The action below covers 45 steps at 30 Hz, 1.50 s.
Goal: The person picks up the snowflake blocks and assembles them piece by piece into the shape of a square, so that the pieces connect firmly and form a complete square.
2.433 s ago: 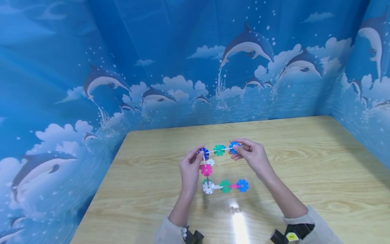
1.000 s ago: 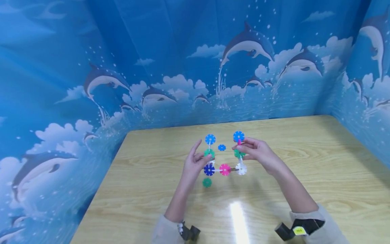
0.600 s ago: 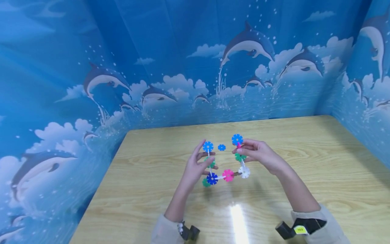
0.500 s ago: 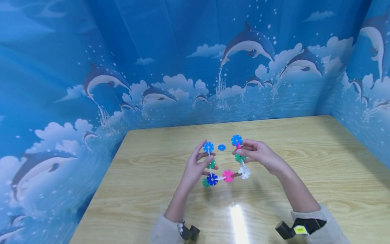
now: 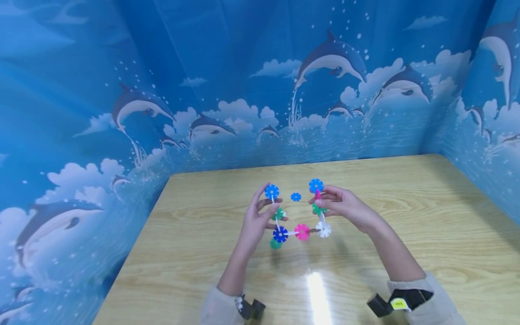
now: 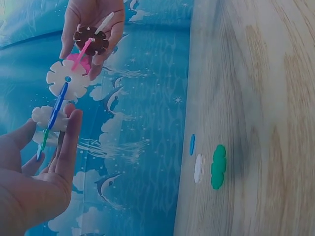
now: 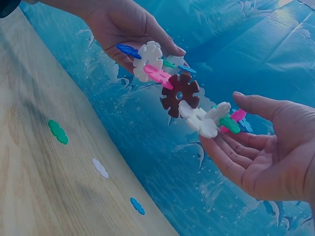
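Note:
A U-shaped chain of interlocking snowflake discs (image 5: 302,232) is held up above the table, its open side facing away from me. Its near side runs from a dark blue disc (image 5: 280,234) through pink to a white disc (image 5: 323,229). Light blue discs tip both arms, the left one (image 5: 271,191) and the right one (image 5: 316,185). My left hand (image 5: 256,216) pinches the left arm around its green disc (image 5: 278,213), thumb in front. My right hand (image 5: 345,205) pinches the right arm at its green disc (image 5: 318,208). In the right wrist view a brown disc (image 7: 180,96) joins pink and white ones.
Loose on the wooden table (image 5: 183,253) lie a green disc (image 5: 276,243), a small blue disc (image 5: 295,197) and a white disc (image 6: 198,168). A blue dolphin-print curtain (image 5: 243,67) stands behind the table and along its sides.
The chain has turned a quarter counterclockwise, its opening going from right to far side. The left hand shifted from the dark blue corner to the left arm; the right hand took the other arm.

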Available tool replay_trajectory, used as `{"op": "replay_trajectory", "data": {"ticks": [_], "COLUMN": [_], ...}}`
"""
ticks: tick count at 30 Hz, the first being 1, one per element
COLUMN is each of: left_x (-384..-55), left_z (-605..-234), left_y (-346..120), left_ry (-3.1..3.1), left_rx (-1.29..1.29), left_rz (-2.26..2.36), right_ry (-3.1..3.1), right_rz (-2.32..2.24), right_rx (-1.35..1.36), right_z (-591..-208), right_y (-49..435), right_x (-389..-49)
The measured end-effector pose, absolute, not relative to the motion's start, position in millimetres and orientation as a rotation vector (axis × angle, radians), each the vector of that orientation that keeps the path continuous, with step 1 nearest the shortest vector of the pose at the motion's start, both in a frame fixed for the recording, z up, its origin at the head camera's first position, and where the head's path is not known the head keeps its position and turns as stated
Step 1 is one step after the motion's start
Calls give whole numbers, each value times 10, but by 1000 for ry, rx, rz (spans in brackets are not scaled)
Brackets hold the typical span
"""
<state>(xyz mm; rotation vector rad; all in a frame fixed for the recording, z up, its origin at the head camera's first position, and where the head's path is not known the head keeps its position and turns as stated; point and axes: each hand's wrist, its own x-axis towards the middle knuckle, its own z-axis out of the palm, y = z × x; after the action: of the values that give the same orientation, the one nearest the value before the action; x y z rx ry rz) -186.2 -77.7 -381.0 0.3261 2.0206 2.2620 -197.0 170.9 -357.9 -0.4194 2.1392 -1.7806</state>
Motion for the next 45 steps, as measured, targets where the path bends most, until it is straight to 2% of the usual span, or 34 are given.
{"op": "replay_trajectory", "data": {"ticks": [12, 20, 22, 28, 30, 34, 39, 45], "left_x": [-1811, -1717, -1716, -1757, -1790, -1802, -1698, -1707], "left_z": [-3644, -3490, -3491, -3551, -3609, -3644, -3482, -3497], "left_y": [-823, -841, -845, -847, -850, -840, -822, -823], "left_ry": [2042, 2068, 2060, 2033, 2020, 2022, 2050, 2063], "left_rx": [270, 273, 286, 328, 333, 325, 300, 313], "left_rz": [2312, 2324, 2333, 2366, 2377, 2371, 2345, 2339], "right_ry": [2147, 2187, 2222, 2388, 2395, 2398, 2462, 2484], "right_rz": [-1809, -1908, -1872, -1670, -1660, -1685, -1573, -1538], "right_rx": [-394, -268, -346, -883, -886, -719, -747, -803], "right_z": [-3640, -3941, -4042, -4218, -4229, -4273, -4315, -4248], "right_y": [1789, 1628, 1499, 1021, 876, 719, 706, 724], "right_x": [-2046, -2152, -2134, -1979, -1903, -1799, -1778, -1729]}}
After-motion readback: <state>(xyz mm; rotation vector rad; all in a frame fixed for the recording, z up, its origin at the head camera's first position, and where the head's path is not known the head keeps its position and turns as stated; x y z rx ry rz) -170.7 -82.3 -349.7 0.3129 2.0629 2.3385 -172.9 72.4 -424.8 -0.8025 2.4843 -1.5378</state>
